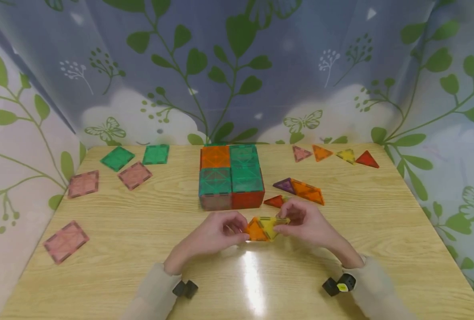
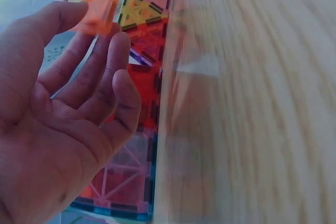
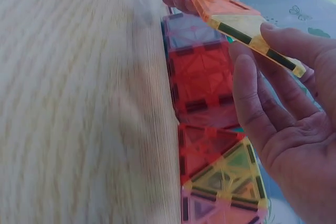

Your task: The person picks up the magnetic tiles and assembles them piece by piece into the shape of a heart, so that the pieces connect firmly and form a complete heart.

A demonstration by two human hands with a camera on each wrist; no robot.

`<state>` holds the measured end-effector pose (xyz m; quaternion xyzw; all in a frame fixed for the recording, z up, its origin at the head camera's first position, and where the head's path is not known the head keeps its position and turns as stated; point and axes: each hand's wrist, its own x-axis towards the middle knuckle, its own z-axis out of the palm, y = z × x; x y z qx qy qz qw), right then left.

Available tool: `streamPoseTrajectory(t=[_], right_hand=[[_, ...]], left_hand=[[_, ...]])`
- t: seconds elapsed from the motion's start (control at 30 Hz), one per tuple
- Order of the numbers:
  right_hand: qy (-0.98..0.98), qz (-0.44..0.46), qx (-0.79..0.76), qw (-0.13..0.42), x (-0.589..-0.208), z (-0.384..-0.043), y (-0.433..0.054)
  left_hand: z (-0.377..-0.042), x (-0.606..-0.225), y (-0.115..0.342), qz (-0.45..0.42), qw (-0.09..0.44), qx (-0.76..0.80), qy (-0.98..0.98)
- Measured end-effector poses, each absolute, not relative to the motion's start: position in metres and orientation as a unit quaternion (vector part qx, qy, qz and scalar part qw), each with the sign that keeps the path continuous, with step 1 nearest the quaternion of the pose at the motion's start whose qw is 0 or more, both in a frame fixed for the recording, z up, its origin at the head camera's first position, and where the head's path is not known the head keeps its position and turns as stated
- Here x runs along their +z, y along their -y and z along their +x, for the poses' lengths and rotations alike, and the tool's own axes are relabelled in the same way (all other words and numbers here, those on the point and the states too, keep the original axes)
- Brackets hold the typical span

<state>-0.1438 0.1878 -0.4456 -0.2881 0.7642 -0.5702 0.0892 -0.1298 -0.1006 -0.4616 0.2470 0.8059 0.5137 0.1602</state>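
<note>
In the head view an orange triangular magnetic tile (image 1: 256,230) and a yellow triangular magnetic tile (image 1: 268,226) meet edge to edge, held up in front of the block. My left hand (image 1: 216,234) pinches the orange tile between thumb and fingers. The yellow one is pinched by my right hand (image 1: 308,223), with its dark-marked edge (image 3: 254,43) facing the right wrist camera. Just behind them stands a box-shaped block of square tiles (image 1: 246,178), with orange and green on top and red and pink in front. Beside it a red triangular tile (image 1: 274,202) is partly hidden by my right hand.
A purple triangle (image 1: 284,184) and an orange tile strip (image 1: 308,192) lie right of the block. Several small triangles, including a red one (image 1: 367,159), line the back right. Green squares (image 1: 156,154) and pink squares (image 1: 66,241) are scattered on the left. A curtain (image 1: 237,80) hangs behind the table.
</note>
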Motion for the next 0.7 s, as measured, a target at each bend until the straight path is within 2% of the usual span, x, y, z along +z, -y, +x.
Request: streamPoseTrajectory(t=[0.2,0.3,0.43,0.57,0.7], right_hand=[[-0.772,-0.290,-0.554,0.117,-0.444,-0.145,-0.180],[-0.774,-0.306,-0.543,0.112,-0.441,-0.151,-0.186],[-0.795,-0.284,-0.532,0.067,-0.429,-0.169,-0.216],[-0.844,-0.181,-0.506,-0.005,-0.424,-0.201,-0.259],[-0.883,-0.090,-0.454,-0.076,-0.435,-0.234,-0.310]], left_hand=[[-0.131,-0.458,0.093,0.244,0.138,0.502,-0.818],[-0.131,-0.458,0.092,0.238,0.128,0.490,-0.829],[-0.130,-0.460,0.095,0.230,0.123,0.482,-0.836],[-0.130,-0.462,0.100,0.224,0.125,0.487,-0.835],[-0.131,-0.463,0.102,0.231,0.134,0.487,-0.832]])
